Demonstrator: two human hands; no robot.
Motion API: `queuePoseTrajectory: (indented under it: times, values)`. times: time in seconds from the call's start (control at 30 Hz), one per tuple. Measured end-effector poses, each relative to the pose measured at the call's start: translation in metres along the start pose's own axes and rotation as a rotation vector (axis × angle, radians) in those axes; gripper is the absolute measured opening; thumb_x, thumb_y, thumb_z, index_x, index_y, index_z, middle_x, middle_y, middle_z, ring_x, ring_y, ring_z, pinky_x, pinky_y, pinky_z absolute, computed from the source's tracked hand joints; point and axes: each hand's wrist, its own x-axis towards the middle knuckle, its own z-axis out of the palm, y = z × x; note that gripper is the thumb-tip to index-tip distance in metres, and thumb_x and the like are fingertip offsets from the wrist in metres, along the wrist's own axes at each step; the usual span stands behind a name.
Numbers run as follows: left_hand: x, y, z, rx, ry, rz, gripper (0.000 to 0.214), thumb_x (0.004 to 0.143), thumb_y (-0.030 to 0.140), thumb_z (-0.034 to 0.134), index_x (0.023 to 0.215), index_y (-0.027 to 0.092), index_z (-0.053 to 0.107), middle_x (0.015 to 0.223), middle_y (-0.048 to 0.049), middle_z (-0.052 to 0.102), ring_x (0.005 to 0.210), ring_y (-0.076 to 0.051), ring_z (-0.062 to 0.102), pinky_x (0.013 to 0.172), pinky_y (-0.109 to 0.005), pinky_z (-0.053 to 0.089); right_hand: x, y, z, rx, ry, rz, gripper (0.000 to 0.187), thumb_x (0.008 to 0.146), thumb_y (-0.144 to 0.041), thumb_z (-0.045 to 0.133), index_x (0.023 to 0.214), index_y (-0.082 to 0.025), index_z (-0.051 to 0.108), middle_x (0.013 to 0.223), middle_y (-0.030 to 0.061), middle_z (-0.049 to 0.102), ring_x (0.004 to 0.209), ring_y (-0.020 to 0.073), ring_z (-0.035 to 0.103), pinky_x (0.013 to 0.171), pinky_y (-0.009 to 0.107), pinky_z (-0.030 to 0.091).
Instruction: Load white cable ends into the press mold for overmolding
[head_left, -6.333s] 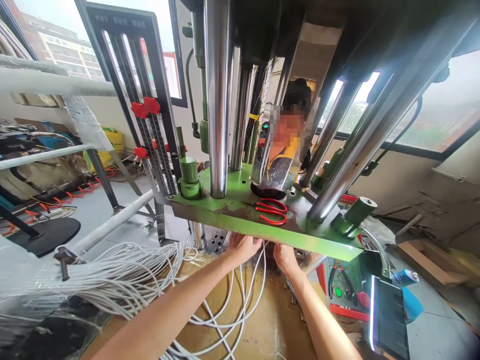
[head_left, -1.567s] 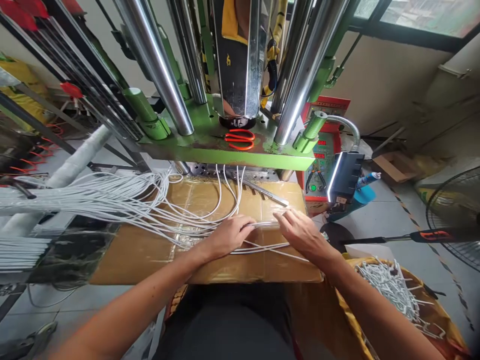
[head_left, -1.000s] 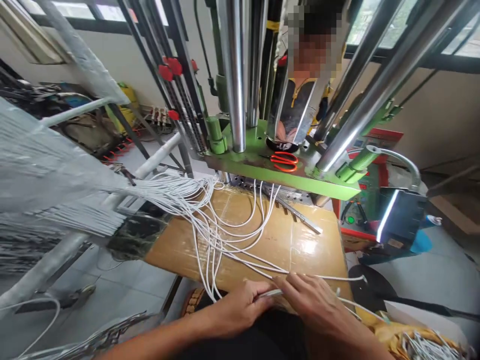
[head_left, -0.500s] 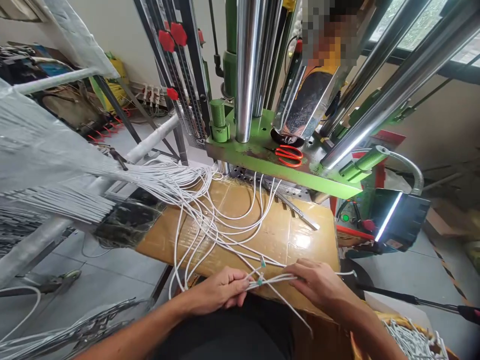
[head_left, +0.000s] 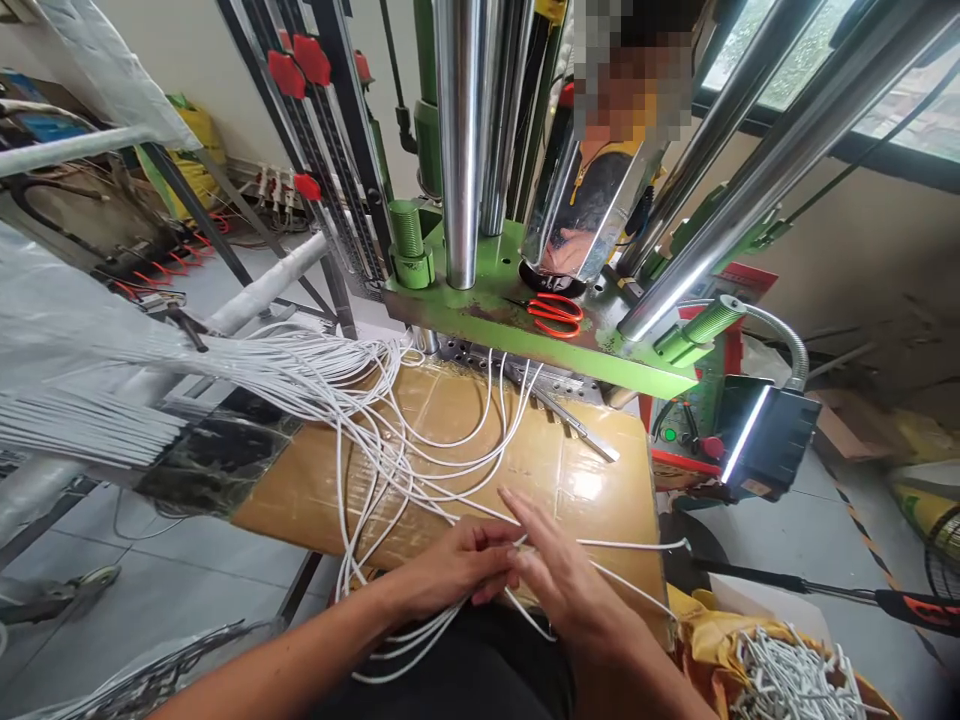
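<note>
You look partway along: several white cables (head_left: pixel 490 378) already reach under the green plate (head_left: pixel 495 330) near the centre of the frame, the few at your fingers do not, and the thick bundle (head_left: pixel 330 375) at centre left lies mostly loose. Your left hand (head_left: pixel 476 560), just below centre, is closed on some of the cables; your right hand (head_left: pixel 559 570) has fingers extended against it, and whether it pinches anything cannot be told. The cables are thin, smooth and springy-looking, curving over the glossy, cardboard-topped bench (head_left: pixel 622 490). A straight metal bar (head_left: pixel 574 425) lies there; short white pieces (head_left: pixel 799 675) fill a crinkled yellow bag (head_left: pixel 701 640), lower right
</note>
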Motion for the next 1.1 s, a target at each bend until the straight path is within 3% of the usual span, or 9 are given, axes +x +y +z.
queuePoseTrajectory:
  times: [0.13,0.23,0.33,0.53,0.63,0.73,0.83,0.93,1.1]
  values:
    - [0.011,0.002,0.001,-0.030,0.154,-0.051,0.028,0.076,0.039,0.072,0.082,0.012,0.067,0.069,0.0004,0.056,0.048,-0.003,0.035,0.045,-0.020,0.020,0.026,0.045,-0.026,-0.418,0.286,0.201,0.046,0.096,-0.029,0.032,0.138,-0.014,0.042,0.133,0.0151,0.053,0.120,0.0274,0.049,0.101,0.046,0.042]
    - [0.015,0.003,0.000,-0.029,0.228,-0.041,0.027,0.073,0.038,0.074,0.076,0.013,0.063,0.067,0.0010,0.054,0.048,-0.004,0.035,0.045,-0.020,0.019,0.042,0.080,-0.052,-0.533,0.271,0.250,0.049,0.090,-0.025,0.041,0.134,-0.005,0.046,0.124,0.0215,0.054,0.112,0.0362,0.047,0.097,0.055,0.039]
    - [0.018,0.004,0.000,-0.027,0.253,-0.028,0.029,0.072,0.038,0.074,0.071,0.012,0.061,0.065,0.0016,0.052,0.047,-0.003,0.031,0.044,-0.021,0.015,0.049,0.094,-0.062,-0.570,0.211,0.260,0.045,0.091,-0.024,0.037,0.130,-0.008,0.051,0.110,0.0189,0.058,0.103,0.0340,0.049,0.091,0.052,0.042]
    - [0.020,0.012,-0.004,-0.216,0.195,-0.057,0.027,0.073,0.032,0.075,0.068,0.010,0.060,0.066,-0.0028,0.058,0.047,-0.003,0.036,0.046,-0.020,0.016,0.031,0.077,-0.065,-0.517,0.147,0.348,0.034,0.089,-0.024,0.035,0.113,-0.012,0.056,0.097,0.0159,0.059,0.095,0.0317,0.055,0.085,0.048,0.045]
    - [0.020,0.020,-0.007,-0.282,0.158,-0.090,0.025,0.071,0.028,0.076,0.070,0.010,0.060,0.067,-0.0045,0.062,0.046,-0.002,0.032,0.046,-0.019,0.015,0.009,0.062,-0.061,-0.396,0.096,0.416,0.035,0.090,-0.027,0.037,0.121,-0.016,0.050,0.082,0.0070,0.063,0.072,0.0237,0.061,0.071,0.040,0.051]
    - [0.023,0.027,-0.005,-0.300,0.131,-0.110,0.025,0.069,0.029,0.076,0.070,0.011,0.059,0.063,-0.0025,0.062,0.045,-0.002,0.028,0.045,-0.019,0.013,-0.011,0.046,-0.044,-0.256,0.084,0.408,0.038,0.092,-0.032,0.036,0.126,-0.020,0.049,0.087,0.0040,0.066,0.075,0.0190,0.063,0.071,0.031,0.053]
    - [0.029,0.029,0.001,-0.090,0.135,-0.042,0.018,0.069,0.027,0.074,0.074,0.012,0.064,0.065,-0.0030,0.065,0.050,-0.005,0.038,0.048,-0.019,0.022,-0.022,0.032,-0.017,0.011,0.207,0.418,0.040,0.092,-0.034,0.038,0.125,-0.019,0.052,0.080,0.0031,0.065,0.075,0.0194,0.064,0.069,0.030,0.053]
    - [0.034,0.024,0.005,0.362,0.146,0.099,0.016,0.076,0.028,0.067,0.081,0.013,0.071,0.069,-0.0045,0.068,0.061,-0.012,0.052,0.057,-0.023,0.035,-0.024,0.025,0.009,0.259,0.339,0.443,0.045,0.088,-0.034,0.045,0.130,-0.018,0.052,0.072,0.0016,0.065,0.074,0.0211,0.064,0.069,0.032,0.055]
    - [0.041,0.011,0.002,0.951,0.006,0.422,0.025,0.087,0.017,0.050,0.095,0.020,0.073,0.094,-0.0057,0.074,0.082,-0.019,0.063,0.077,-0.029,0.043,-0.020,0.022,0.028,0.371,0.437,0.408,0.049,0.087,-0.030,0.047,0.135,-0.019,0.049,0.118,0.0080,0.065,0.118,0.0243,0.055,0.104,0.041,0.042]
